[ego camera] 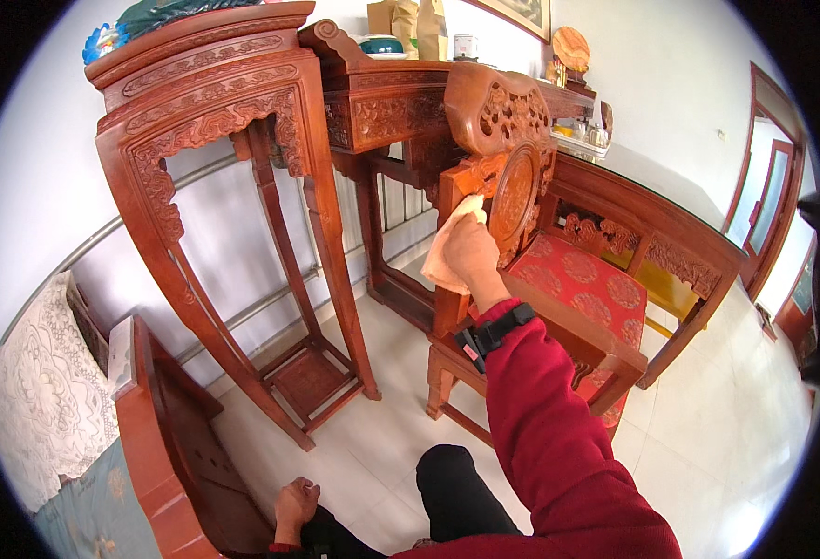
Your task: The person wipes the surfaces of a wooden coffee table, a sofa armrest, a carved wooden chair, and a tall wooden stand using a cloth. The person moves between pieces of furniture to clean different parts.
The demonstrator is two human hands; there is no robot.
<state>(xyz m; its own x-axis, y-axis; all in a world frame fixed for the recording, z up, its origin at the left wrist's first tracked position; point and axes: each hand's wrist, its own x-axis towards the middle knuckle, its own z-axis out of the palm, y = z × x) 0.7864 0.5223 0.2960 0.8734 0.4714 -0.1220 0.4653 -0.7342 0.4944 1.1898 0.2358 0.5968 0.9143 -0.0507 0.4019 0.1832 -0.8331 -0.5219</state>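
Note:
My right hand (pixel 471 253) grips a pale peach cloth (pixel 445 255) and presses it to the side post of a carved wooden armchair's back (pixel 518 189). The chair's back has a round carved panel, pierced scrollwork and a curved crest on top. A red patterned cushion (pixel 581 283) covers its seat, and the wooden armrest (pixel 577 325) passes under my forearm. Down by my thigh, my left hand (pixel 298 503) is curled with no object visible in it. A wooden sofa end (pixel 162 447) stands just left of that hand.
A tall carved wooden stand (pixel 322 209) rises at the left. Behind the chair, a carved sideboard (pixel 399 115) bears paper bags (pixel 432 31) and a teal-lidded bowl (pixel 382 45). A glass-topped table (pixel 651 189) holds a tray of tea things (pixel 581 143). Metal pipes (pixel 270 321) run along the wall.

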